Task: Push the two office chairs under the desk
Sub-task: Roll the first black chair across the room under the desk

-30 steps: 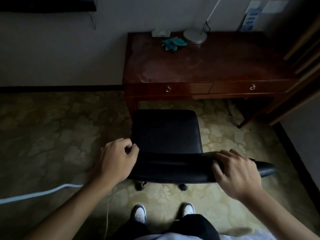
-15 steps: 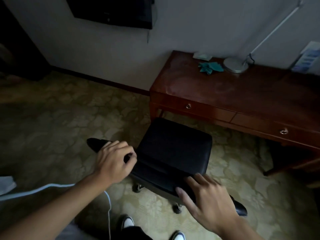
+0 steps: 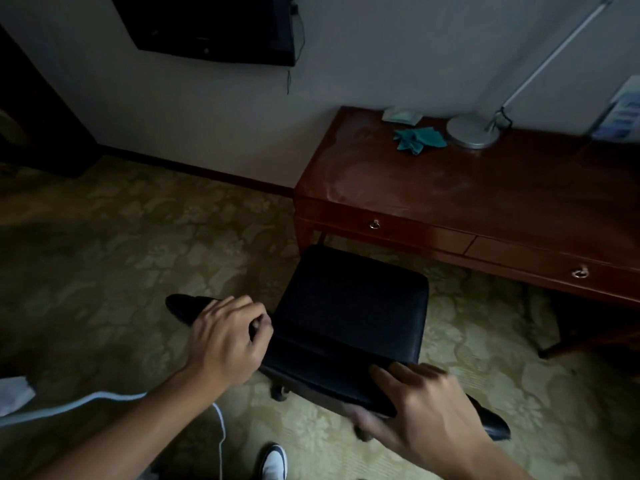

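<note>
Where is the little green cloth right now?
In the head view the green cloth lies at the back of the desk top, near the wall, just left of the round silver lamp base.

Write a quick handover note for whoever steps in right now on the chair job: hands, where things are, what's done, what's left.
Left hand: closed on the left end of the chair backrest.
Right hand: fingers spread over the backrest's right end, blurred, so the grip is unclear.
Chair: on the carpet in front of the desk, at its left end, turned at an angle; only the seat's front edge is near the drawer rail.
Done: nothing tucked in yet.
Left: square this chair up and push it under. A second chair is not in view; find it and push it in too.
</note>
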A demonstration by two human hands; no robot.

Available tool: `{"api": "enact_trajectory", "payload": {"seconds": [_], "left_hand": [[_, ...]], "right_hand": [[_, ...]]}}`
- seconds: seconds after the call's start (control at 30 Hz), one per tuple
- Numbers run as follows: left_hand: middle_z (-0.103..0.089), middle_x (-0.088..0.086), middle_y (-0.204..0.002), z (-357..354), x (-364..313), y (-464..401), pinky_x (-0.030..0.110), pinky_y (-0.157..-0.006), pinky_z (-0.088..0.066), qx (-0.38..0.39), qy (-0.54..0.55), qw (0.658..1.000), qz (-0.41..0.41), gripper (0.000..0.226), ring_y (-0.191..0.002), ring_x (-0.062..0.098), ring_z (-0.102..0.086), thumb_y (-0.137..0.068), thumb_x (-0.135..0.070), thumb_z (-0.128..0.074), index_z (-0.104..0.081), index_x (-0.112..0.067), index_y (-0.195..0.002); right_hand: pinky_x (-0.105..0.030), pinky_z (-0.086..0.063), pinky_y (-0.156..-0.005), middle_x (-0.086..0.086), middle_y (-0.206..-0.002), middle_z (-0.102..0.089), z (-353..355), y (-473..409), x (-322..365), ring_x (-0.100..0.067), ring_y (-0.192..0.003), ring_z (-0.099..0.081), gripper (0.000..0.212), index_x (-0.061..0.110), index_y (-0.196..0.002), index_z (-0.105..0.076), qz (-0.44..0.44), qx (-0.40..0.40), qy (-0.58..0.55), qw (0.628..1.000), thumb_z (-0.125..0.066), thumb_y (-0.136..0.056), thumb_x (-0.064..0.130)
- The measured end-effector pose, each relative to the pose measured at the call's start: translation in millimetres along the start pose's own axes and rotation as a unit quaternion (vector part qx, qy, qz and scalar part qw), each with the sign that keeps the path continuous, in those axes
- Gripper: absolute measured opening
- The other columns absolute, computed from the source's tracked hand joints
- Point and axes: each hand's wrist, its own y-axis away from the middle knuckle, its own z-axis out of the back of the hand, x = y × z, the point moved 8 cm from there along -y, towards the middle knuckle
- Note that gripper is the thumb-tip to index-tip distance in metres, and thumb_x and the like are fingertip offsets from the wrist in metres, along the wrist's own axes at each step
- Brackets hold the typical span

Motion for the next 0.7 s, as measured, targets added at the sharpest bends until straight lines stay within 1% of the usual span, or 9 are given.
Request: {"api": "enact_trajectory", "payload": {"seconds": [0.1,0.2,0.27,0.4,0.53,0.63,0.7], "left_hand": [[-0.056,-0.007,-0.066,-4,-7,-7,0.036,-0.063,-0.041,-0.009,0.008,1.0,0.001,0.027,-0.065,0.02,-0.057,-0.083,-0.032,-0.043,-0.057,-0.022,-0.063],[-0.057,-0.007,-0.065,-5,-18,-12,0.035,-0.062,-0.042,-0.023,0.019,1.0,-0.008,0.025,-0.064,0.022,-0.057,-0.081,-0.032,-0.044,-0.058,-0.022,-0.063],[-0.057,-0.006,-0.065,-7,-25,-24,0.035,-0.062,-0.042,-0.025,0.024,0.999,-0.012,0.025,-0.065,0.023,-0.057,-0.08,-0.032,-0.044,-0.058,-0.022,-0.062],[-0.06,-0.002,-0.066,-19,-30,-65,0.036,-0.066,-0.041,-0.021,0.0,1.0,0.001,0.033,-0.07,0.027,-0.059,-0.081,-0.035,-0.039,-0.058,-0.017,-0.061],[-0.065,0.004,-0.072,-39,-46,-88,0.038,-0.075,-0.043,0.004,-0.017,1.0,0.01,0.035,-0.077,0.029,-0.06,-0.083,-0.035,-0.037,-0.064,-0.017,-0.069],[-0.068,0.006,-0.08,-49,-67,-99,0.04,-0.079,-0.042,0.006,-0.028,1.0,0.01,0.039,-0.082,0.029,-0.06,-0.082,-0.035,-0.035,-0.068,-0.015,-0.074],[-0.069,0.007,-0.082,-53,-80,-106,0.04,-0.079,-0.041,0.005,-0.037,0.999,0.011,0.04,-0.083,0.029,-0.06,-0.083,-0.035,-0.035,-0.068,-0.014,-0.076]], "right_hand": [[-0.025,-0.048,-0.043,0.006,-0.057,-0.061,1,-3,-12,-0.014,-0.048,-0.061,0.055,0.021,-0.079,-0.075,-0.003,-0.007,0.007,1.0,-0.051,-0.085,0.07],[-0.026,-0.045,-0.042,0.005,-0.059,-0.059,2,-2,-24,-0.016,-0.047,-0.059,0.052,0.021,-0.079,-0.073,-0.001,-0.004,0.014,1.0,-0.054,-0.085,0.069],[-0.027,-0.045,-0.041,0.004,-0.062,-0.061,0,-5,-35,-0.017,-0.048,-0.06,0.055,0.021,-0.081,-0.072,-0.006,0.007,0.029,1.0,-0.049,-0.086,0.07],[-0.027,-0.044,-0.038,0.006,-0.063,-0.062,1,-26,-62,-0.017,-0.048,-0.06,0.062,0.022,-0.086,-0.072,-0.027,0.026,0.033,0.999,-0.036,-0.09,0.073],[-0.022,-0.032,-0.037,0.007,-0.06,-0.06,3,-33,-86,-0.015,-0.043,-0.054,0.063,0.021,-0.091,-0.074,-0.035,0.026,0.073,0.996,-0.038,-0.089,0.072],[-0.023,-0.035,-0.039,0.004,-0.065,-0.065,4,-37,-119,-0.018,-0.045,-0.057,0.074,0.022,-0.092,-0.073,-0.046,0.035,0.082,0.995,-0.027,-0.088,0.079],[-0.022,-0.032,-0.04,0.005,-0.063,-0.065,6,-43,-141,-0.016,-0.044,-0.056,0.079,0.023,-0.089,-0.072,-0.045,0.043,0.094,0.994,-0.018,-0.085,0.082]]}}
